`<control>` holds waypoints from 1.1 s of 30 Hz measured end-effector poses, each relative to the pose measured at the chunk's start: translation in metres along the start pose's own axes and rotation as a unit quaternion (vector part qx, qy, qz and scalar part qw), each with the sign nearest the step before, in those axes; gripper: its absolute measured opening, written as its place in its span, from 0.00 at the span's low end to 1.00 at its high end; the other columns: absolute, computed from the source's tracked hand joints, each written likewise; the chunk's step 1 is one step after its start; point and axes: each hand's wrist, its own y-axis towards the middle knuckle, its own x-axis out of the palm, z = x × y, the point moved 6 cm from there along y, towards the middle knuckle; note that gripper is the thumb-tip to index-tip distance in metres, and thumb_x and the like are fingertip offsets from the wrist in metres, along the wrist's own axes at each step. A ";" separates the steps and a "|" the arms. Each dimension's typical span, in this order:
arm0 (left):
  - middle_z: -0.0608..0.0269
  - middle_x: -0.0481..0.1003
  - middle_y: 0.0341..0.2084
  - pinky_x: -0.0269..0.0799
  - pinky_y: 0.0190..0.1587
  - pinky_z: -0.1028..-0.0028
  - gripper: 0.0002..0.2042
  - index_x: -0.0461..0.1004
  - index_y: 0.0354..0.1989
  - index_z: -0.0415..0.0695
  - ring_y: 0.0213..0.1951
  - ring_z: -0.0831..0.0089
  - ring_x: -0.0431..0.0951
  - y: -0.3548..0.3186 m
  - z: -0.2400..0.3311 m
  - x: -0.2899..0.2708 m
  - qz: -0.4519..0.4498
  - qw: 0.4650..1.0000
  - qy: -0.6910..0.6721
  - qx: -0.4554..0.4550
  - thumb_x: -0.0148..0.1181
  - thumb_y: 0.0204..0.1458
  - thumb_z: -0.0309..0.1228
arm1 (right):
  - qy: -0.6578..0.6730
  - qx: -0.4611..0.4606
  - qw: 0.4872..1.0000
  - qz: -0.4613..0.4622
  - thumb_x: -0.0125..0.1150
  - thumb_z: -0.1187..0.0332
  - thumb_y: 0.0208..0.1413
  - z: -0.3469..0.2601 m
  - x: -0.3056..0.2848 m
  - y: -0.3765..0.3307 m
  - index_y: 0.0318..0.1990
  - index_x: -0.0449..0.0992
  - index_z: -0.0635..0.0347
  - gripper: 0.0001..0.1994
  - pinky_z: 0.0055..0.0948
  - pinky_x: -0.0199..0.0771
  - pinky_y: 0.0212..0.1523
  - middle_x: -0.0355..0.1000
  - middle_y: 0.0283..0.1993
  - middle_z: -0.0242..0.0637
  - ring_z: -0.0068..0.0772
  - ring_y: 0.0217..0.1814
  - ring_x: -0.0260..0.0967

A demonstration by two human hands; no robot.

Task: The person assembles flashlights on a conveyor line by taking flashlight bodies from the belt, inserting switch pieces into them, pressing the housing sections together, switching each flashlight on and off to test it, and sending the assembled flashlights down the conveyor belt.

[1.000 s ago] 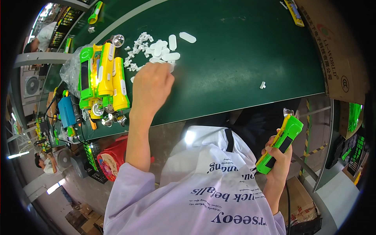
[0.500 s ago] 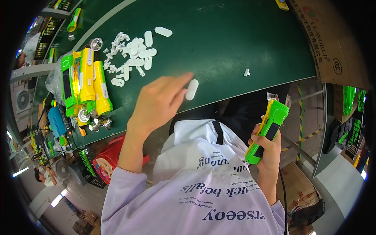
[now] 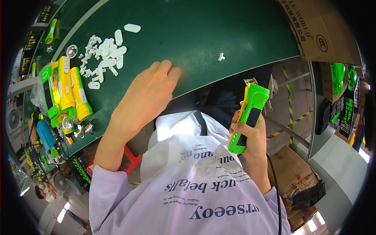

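My right hand (image 3: pixel 252 133) is wrapped around a green and yellow flashlight (image 3: pixel 256 96). It is held tilted in front of the table edge, its wide end upward and a dark panel along one side. A shiny metal reflector (image 3: pixel 250 81) pokes out at the wide end. On the table near its front edge rests my left hand (image 3: pixel 154 84), back of the hand up and fingers curled down. Its fingertips and whatever lies beneath them are hidden. Left of it lies a loose pile of white oval plastic pieces (image 3: pixel 107 62) and small white parts (image 3: pixel 89 49).
One small white part (image 3: pixel 221 57) lies alone on the green table (image 3: pixel 184 31). Several yellow and green flashlight bodies (image 3: pixel 66 86) with loose reflectors are stacked at the left. A cardboard box (image 3: pixel 313 29) stands at the right end. Below the table's edge is a red stool (image 3: pixel 131 160).
The view has shifted, so everything sits further left. My left hand has curled its fingers over the spot where a single white oval piece lay, and that piece is now hidden.
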 end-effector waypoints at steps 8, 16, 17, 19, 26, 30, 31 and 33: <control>0.57 0.73 0.42 0.73 0.47 0.65 0.12 0.72 0.35 0.40 0.47 0.61 0.75 0.001 -0.006 -0.003 0.084 0.974 0.048 0.203 0.61 0.39 0.18 | 0.008 -0.006 1.000 0.006 0.59 0.83 0.36 0.002 -0.007 0.001 0.55 0.64 0.66 0.31 0.30 0.75 0.29 0.71 0.34 0.37 0.30 0.27 0.71; 0.53 0.73 0.39 0.72 0.42 0.64 0.18 0.70 0.48 0.40 0.39 0.54 0.75 0.009 -0.015 -0.004 0.062 0.996 -0.047 -0.042 0.61 0.46 0.21 | 0.001 0.006 1.000 0.002 0.59 0.82 0.36 0.002 -0.005 0.002 0.54 0.65 0.66 0.30 0.30 0.75 0.30 0.71 0.34 0.36 0.30 0.28 0.71; 0.53 0.72 0.37 0.72 0.42 0.63 0.18 0.70 0.48 0.40 0.39 0.54 0.74 0.011 -0.015 -0.002 0.060 0.997 -0.032 -0.030 0.60 0.46 0.21 | -0.001 0.006 1.000 0.002 0.59 0.82 0.36 0.002 -0.004 0.002 0.54 0.65 0.66 0.29 0.30 0.75 0.30 0.70 0.34 0.36 0.29 0.29 0.71; 0.54 0.71 0.36 0.71 0.42 0.62 0.18 0.70 0.47 0.39 0.38 0.55 0.73 0.013 -0.016 -0.004 0.060 0.998 -0.017 -0.018 0.60 0.46 0.20 | -0.003 0.006 1.000 -0.001 0.59 0.82 0.37 0.000 -0.002 0.002 0.54 0.65 0.66 0.29 0.30 0.75 0.30 0.70 0.34 0.36 0.29 0.29 0.71; 0.55 0.69 0.34 0.70 0.43 0.61 0.17 0.69 0.44 0.40 0.39 0.55 0.72 0.026 -0.009 -0.004 0.000 0.999 -0.007 0.034 0.58 0.43 0.18 | -0.008 0.007 1.000 -0.005 0.59 0.82 0.37 0.001 -0.001 0.002 0.54 0.65 0.66 0.30 0.30 0.75 0.31 0.70 0.34 0.36 0.29 0.29 0.71; 0.55 0.68 0.32 0.70 0.42 0.60 0.15 0.68 0.41 0.40 0.39 0.55 0.72 0.033 -0.009 0.003 -0.064 0.997 -0.016 0.050 0.58 0.42 0.17 | -0.004 0.004 1.000 -0.010 0.60 0.82 0.37 0.001 -0.001 0.002 0.54 0.64 0.66 0.30 0.30 0.75 0.31 0.70 0.34 0.36 0.29 0.29 0.71; 0.55 0.68 0.32 0.70 0.42 0.60 0.15 0.68 0.41 0.40 0.39 0.55 0.72 0.032 -0.009 0.004 -0.063 0.997 -0.017 0.050 0.58 0.42 0.17 | -0.010 0.004 1.000 -0.014 0.60 0.82 0.37 0.001 0.000 0.001 0.54 0.65 0.66 0.30 0.30 0.75 0.31 0.70 0.34 0.36 0.29 0.30 0.71; 0.55 0.67 0.30 0.69 0.40 0.60 0.16 0.69 0.42 0.40 0.38 0.56 0.72 0.033 -0.006 0.007 -0.039 0.998 0.004 0.057 0.58 0.42 0.17 | -0.017 0.004 1.000 -0.014 0.60 0.82 0.36 0.001 -0.002 0.001 0.54 0.65 0.66 0.30 0.30 0.75 0.31 0.70 0.34 0.37 0.29 0.30 0.71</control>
